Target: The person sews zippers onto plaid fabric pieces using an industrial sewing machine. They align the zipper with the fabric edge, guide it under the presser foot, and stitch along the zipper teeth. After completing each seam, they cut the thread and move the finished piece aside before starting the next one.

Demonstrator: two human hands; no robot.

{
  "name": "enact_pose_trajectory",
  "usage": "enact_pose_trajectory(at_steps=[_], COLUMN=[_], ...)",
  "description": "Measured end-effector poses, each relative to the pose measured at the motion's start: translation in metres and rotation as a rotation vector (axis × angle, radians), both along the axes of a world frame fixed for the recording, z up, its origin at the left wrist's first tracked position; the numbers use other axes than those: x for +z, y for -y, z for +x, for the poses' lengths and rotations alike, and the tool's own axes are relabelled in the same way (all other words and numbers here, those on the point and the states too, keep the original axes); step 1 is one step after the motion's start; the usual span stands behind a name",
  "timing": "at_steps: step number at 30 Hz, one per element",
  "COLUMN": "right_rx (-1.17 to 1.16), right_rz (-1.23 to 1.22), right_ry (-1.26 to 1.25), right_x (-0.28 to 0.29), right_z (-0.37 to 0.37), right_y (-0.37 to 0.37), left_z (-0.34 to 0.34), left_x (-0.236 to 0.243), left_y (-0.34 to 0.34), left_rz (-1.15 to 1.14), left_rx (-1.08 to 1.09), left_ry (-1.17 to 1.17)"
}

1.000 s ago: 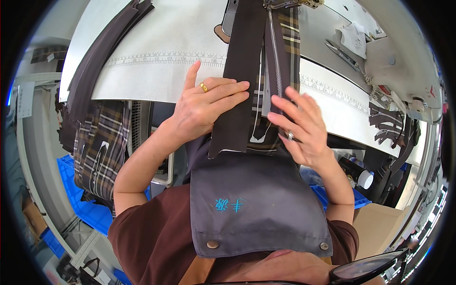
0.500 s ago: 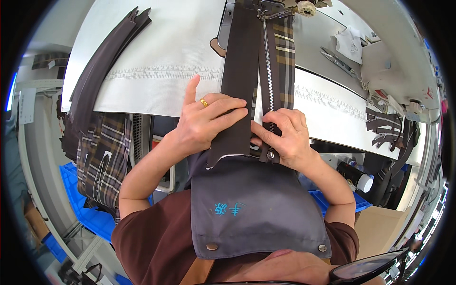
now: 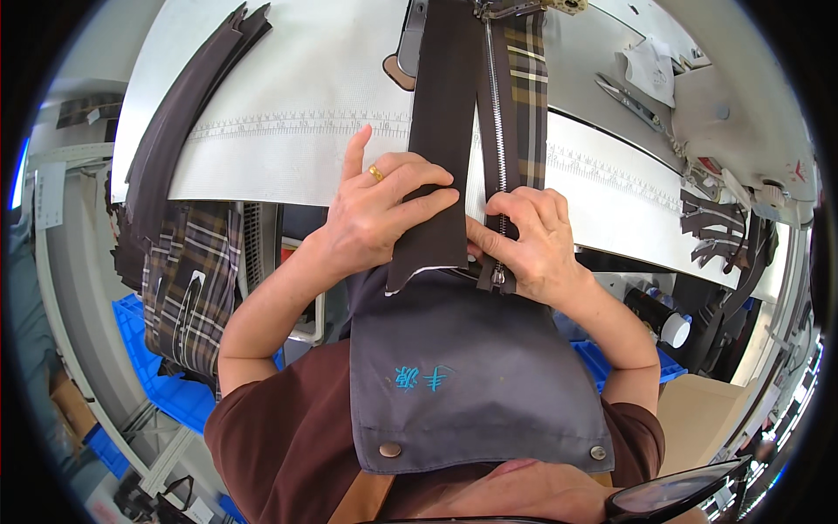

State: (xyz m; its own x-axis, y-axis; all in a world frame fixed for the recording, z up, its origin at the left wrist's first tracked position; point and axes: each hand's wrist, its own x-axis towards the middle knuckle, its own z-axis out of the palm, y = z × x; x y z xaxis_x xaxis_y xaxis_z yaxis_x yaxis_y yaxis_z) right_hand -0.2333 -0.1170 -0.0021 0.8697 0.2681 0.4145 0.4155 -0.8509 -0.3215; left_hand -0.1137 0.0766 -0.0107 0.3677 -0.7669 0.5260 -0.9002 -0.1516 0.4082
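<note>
A metal zipper point(image 3: 497, 105) on dark tape runs from the upper centre of the frame down to the middle, its slider point(image 3: 498, 278) lying just below the right hand point(image 3: 539, 249). Plaid fabric point(image 3: 530, 113) shows along its right side, and a broad dark strip point(image 3: 443, 105) lies to its left, a narrow pale gap opening between strip and tape lower down. The right hand is curled nearly closed, thumb across the teeth and fingers bent over the tape, apparently pinching it. The left hand point(image 3: 375, 210) is half spread, fingertips resting on the strip and its outermost finger lifted; its thumb is hidden, so whether it grips from below cannot be told. The step looks like steadying these layers in line with the metal machine fitting point(image 3: 515, 12) at the top edge. Doing it well probably means light, even pressure from both hands, the tape straight and the strip flat, since a harder pull on one side could skew or pucker the layers. Fingers are best kept well apart from the fitting, as they are now. On the white table point(image 3: 288, 166), the printed ruler scale point(image 3: 297, 125) crossing the frame could help judge straightness; snips point(image 3: 628, 98) lie at upper right, more dark strips point(image 3: 196, 113) at upper left.
</note>
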Motion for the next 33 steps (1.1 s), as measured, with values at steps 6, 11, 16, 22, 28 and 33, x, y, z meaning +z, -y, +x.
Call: enact_pose_trajectory(at_steps=[6,11,16,22,28,33], right_rx=[-0.008,0.038,0.041,0.033,0.037,0.049], right_rz=[-0.009,0.01,0.036,0.013,0.028,0.022], right_ry=[-0.005,0.045,0.185,0.126,0.149,0.173], right_x=[0.0,0.006,0.008,0.001,0.008,0.0], right_z=[-0.001,-0.011,-0.015,-0.013,-0.01,-0.008], right_y=[0.0,0.006,-0.003,-0.011,-0.016,-0.023], left_z=[-0.001,-0.006,-0.005,-0.002,-0.002,-0.003], left_x=[-0.001,-0.003,-0.005,-0.009,-0.006,-0.007], left_y=[-0.003,-0.005,-0.01,-0.012,-0.012,-0.01], left_rz=[0.046,0.013,0.015,-0.016,-0.008,-0.015], left_rx=[-0.007,0.006,-0.004,-0.024,-0.028,-0.016], left_ry=[0.019,0.09,0.073,0.02,0.009,0.019])
